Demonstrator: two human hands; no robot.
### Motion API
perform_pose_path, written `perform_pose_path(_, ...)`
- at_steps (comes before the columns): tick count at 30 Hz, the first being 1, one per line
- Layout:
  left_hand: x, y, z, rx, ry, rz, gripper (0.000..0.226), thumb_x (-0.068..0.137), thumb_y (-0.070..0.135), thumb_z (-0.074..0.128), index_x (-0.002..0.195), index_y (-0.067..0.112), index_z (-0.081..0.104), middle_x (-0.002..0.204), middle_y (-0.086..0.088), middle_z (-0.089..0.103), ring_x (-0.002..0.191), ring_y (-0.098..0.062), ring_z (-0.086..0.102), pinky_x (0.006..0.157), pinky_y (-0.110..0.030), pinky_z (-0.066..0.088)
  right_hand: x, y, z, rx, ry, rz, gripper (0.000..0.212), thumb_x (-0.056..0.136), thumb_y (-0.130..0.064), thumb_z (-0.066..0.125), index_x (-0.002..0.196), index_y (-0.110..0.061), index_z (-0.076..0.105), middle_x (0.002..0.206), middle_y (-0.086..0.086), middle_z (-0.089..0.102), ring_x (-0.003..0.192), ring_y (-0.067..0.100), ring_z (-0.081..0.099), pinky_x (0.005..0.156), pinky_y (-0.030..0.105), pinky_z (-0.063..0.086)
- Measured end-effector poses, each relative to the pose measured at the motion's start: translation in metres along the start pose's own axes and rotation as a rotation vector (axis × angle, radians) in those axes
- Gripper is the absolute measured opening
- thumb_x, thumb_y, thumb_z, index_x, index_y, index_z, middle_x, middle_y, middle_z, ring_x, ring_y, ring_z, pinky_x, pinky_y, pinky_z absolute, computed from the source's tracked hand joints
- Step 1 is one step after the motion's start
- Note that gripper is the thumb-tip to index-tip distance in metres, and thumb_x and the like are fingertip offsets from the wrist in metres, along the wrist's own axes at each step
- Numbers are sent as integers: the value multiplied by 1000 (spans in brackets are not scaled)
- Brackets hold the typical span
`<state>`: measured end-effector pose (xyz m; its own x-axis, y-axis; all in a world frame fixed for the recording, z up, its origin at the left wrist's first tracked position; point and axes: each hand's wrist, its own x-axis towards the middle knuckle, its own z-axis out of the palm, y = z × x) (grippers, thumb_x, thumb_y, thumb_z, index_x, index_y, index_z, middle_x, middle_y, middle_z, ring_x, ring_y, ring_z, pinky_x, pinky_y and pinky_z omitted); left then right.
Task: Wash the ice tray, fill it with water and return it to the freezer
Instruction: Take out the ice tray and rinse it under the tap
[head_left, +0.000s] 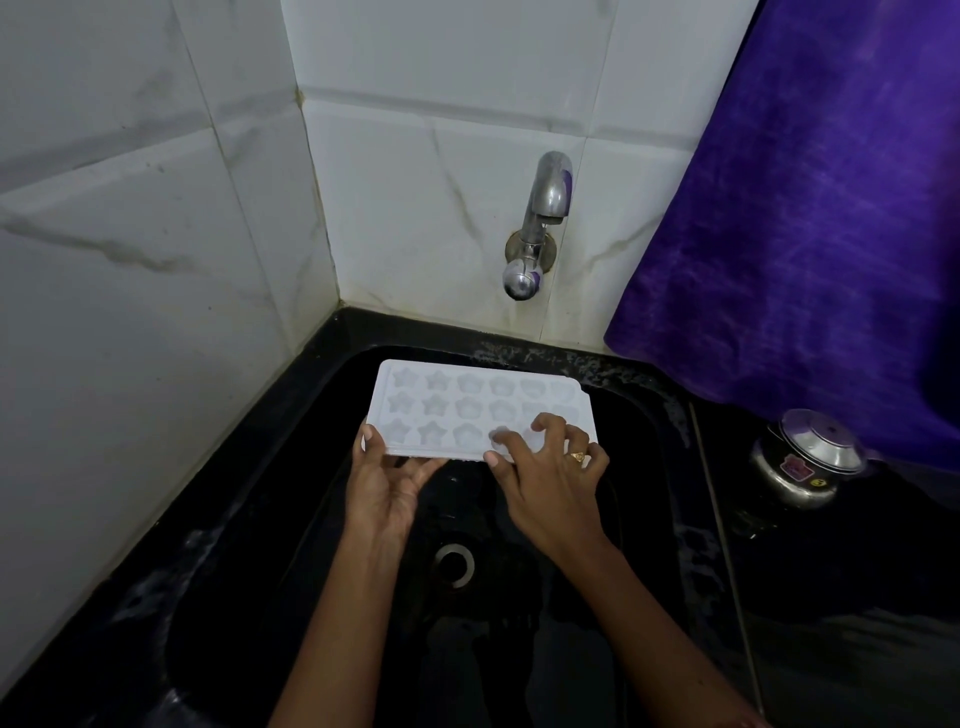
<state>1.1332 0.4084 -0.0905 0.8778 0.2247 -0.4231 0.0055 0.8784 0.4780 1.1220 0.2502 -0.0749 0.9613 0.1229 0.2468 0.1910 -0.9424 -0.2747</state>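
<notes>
The white ice tray with star-shaped moulds is held level over the black sink beneath the steel wall tap, the left hand gripping its near-left corner, the right hand's fingertips resting inside its cells.

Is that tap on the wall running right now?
Off, as far as shows: no stream falls from the tap toward the ice tray held over the black sink.

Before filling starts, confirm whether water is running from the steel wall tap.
No: the steel wall tap shows no stream above the white star-mould ice tray.
</notes>
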Motion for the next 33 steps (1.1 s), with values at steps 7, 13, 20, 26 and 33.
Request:
perform_pose_path(7,2,3,0,18,-13,24,40,97,31,42,132,14,43,113,-13,61,108,-40,59,77,-65,47,2,2,-1,-26,-69,-17,64,80,-61,3,122,-42,47,131,1,34,120,24,31,97,42,17)
perform_pose_path(13,2,3,1,21,-12,27,38,96,31,42,130,15,44,111,-12,62,106,-38,60,76,-64,48,4,6,-1,-39,-35,-22,58,84,-59,10,112,-38,56,130,5,39,118,27,36,96,46,20)
perform_pose_path(20,0,2,3,17,-36,23,34,96,31,42,126,15,45,112,-13,61,103,-38,60,74,-61,50,9,4,0,-25,-22,-7,59,83,-60,11,115,-39,56,134,5,37,122,29,34,95,44,18)
perform_pose_path(26,1,5,2,4,-27,34,27,96,31,43,119,17,49,111,-13,62,102,-38,61,74,-63,49,6,4,-2,3,-70,-29,65,77,-65,5,121,-44,48,134,1,31,122,24,27,95,40,13)
perform_pose_path(33,0,4,3,-45,-6,9,35,96,30,43,128,16,44,113,-14,60,102,-38,60,74,-62,49,9,5,-9,13,-38,-36,62,80,-63,9,116,-39,53,134,2,32,123,24,29,98,42,14)
